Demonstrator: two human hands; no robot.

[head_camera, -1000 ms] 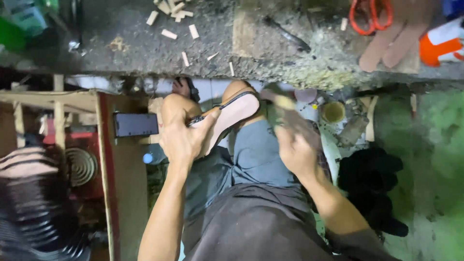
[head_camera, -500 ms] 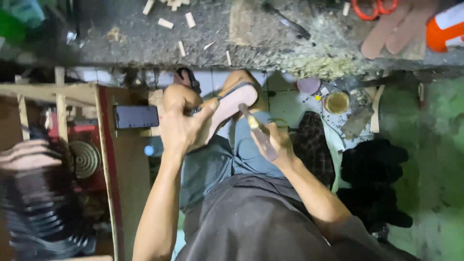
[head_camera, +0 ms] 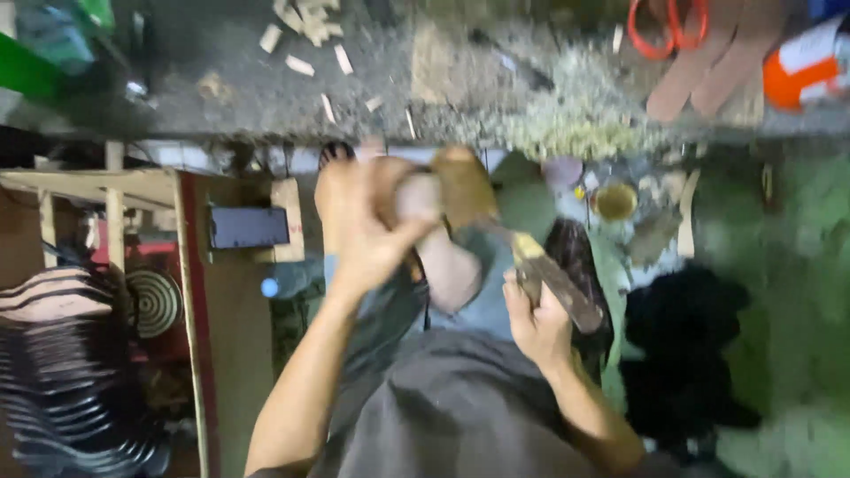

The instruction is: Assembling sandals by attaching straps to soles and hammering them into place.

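Two hands in my view, both busy, the whole frame smeared by motion. Left hand [head_camera: 367,221]: raised above my lap, fingers wrapped around a pale, sole-shaped wooden piece [head_camera: 443,239] that runs from the palm down toward my knee; its exact outline is too blurred to tell. Right hand [head_camera: 536,319]: lower and to the right of the left one, clenched on the handle of a blade tool [head_camera: 540,265], whose tip points up and left at the wooden piece; I cannot tell whether the tip touches it. Just right of the right hand: a dark slab-like object [head_camera: 580,265], propped upright. Further right: a small round yellow tin [head_camera: 614,202], then a black heap [head_camera: 682,354] on the green floor. Beyond both hands: a grey workbench [head_camera: 177,97] littered with wood chips [head_camera: 301,26] and shavings; on its far right end, orange-handled scissors [head_camera: 666,26], flat wooden cut-outs [head_camera: 699,71] and an orange and white container [head_camera: 810,62]. Left of the left hand: a dark phone [head_camera: 249,227] lying flat on a wooden frame [head_camera: 115,181].
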